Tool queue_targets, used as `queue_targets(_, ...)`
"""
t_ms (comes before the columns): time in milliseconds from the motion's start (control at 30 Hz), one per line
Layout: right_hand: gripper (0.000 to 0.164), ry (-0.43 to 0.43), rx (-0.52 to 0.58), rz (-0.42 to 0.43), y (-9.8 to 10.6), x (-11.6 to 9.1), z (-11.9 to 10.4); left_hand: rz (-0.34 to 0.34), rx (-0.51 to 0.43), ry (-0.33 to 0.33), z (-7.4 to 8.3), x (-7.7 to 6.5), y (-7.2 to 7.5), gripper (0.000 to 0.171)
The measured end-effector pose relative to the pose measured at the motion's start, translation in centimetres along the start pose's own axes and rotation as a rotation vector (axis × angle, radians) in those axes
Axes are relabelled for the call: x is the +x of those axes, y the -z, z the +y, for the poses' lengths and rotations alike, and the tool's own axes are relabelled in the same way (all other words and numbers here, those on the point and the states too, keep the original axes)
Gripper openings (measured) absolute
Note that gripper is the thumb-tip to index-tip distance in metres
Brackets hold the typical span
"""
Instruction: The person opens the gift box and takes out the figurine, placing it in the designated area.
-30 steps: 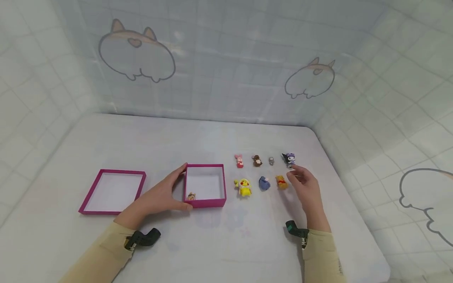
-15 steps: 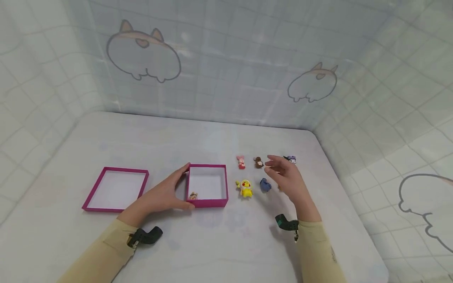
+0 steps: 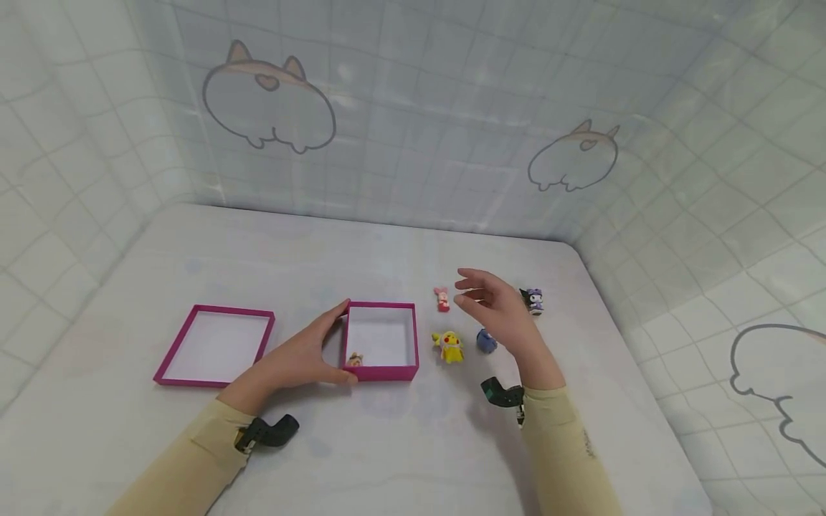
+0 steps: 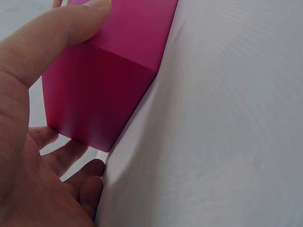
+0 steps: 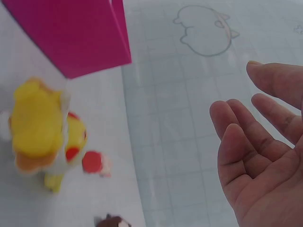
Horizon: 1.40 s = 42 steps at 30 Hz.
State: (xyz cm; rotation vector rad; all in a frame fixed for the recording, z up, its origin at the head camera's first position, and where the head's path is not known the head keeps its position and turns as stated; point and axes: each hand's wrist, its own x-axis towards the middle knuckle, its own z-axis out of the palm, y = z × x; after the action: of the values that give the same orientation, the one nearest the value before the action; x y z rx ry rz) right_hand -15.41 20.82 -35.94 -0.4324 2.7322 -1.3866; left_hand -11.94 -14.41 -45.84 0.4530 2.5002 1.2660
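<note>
My left hand [image 3: 300, 355] grips a magenta box [image 3: 381, 373] with white inside, the thumb at the front wall and fingers round the left side. A small tan figurine [image 3: 355, 360] is in the box's near left corner. My right hand [image 3: 497, 308] hovers above the toy figurines, its fingers relaxed and apart, holding nothing. Nearest it are a pink-and-red piglet figurine [image 3: 442, 299], a yellow Pikachu figurine [image 3: 449, 347] and a blue figurine [image 3: 487, 341], partly covered. In the right wrist view a brown figurine [image 5: 112, 221] shows at the bottom edge.
A shallow magenta-rimmed lid [image 3: 216, 381] lies at the left on the white table [image 3: 361, 459]. A black-and-purple figurine [image 3: 534, 301] stands right of my right hand. A tiled-pattern curtain with cartoon outlines [image 3: 271, 100] rises behind the table.
My right hand has moved left from the black-and-purple figurine across the row, and now covers other figurines. My left hand stays on the box. The view has shifted slightly.
</note>
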Motion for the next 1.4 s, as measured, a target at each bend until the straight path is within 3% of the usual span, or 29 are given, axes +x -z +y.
queue_targets(333, 0.049, 0.014, 0.088, -0.059, -2.0, 1.3, -1.8, 0.002, -0.005, -0.020, -0.1, 0.0, 0.0, 0.135)
queue_targets(567, 0.045, 0.076, 0.123, -0.122, -3.7, 2.0, -2.9, 0.003, 0.002, 0.010, -0.2, 0.0, -0.4, 0.135)
queue_targets(967, 0.042, 0.144, 0.090, -0.248, -7.4, 2.2, -3.7, 0.006, 0.018, 0.011, 0.2, 0.1, -0.1, 0.135)
queue_targets(1400, 0.032, 0.158, -0.004, -0.316, -10.0, 2.1, -3.4, 0.006, 0.005, 0.007, 0.0, -0.1, -0.2, 0.134)
